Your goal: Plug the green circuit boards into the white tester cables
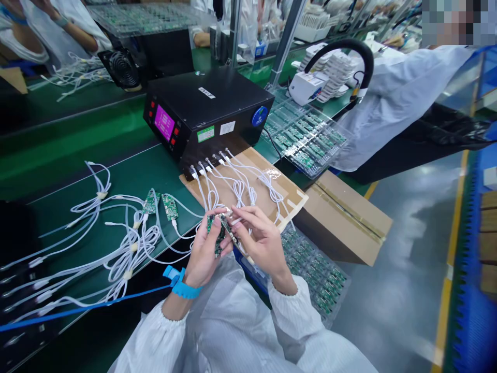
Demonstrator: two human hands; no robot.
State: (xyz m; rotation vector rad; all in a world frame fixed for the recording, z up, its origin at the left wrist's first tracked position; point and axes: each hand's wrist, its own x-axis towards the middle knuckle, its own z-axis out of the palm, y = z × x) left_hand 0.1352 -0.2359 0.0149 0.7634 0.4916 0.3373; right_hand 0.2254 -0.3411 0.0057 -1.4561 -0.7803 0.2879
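Observation:
My left hand (202,254) is closed around green circuit boards (216,233), held over my lap at the bench edge. Close beside it, my right hand (264,243) pinches a white cable plug (235,221) near the boards' upper end; whether the plug is seated in a board cannot be made out. A blue wrist strap (186,286) circles my left wrist. Two more boards, a left one (151,202) and a right one (170,207), lie on the green bench with white cables attached. Coiled white cables (238,192) run from the black tester box (209,103) toward my hands.
Bundled white cables (128,254) spread over the bench at left. A cardboard sheet (252,160) lies before the tester. Clear trays of boards sit behind it (306,134) and by my right side (318,274). A cardboard box (345,217) stands at right, near a co-worker's sleeve (407,88).

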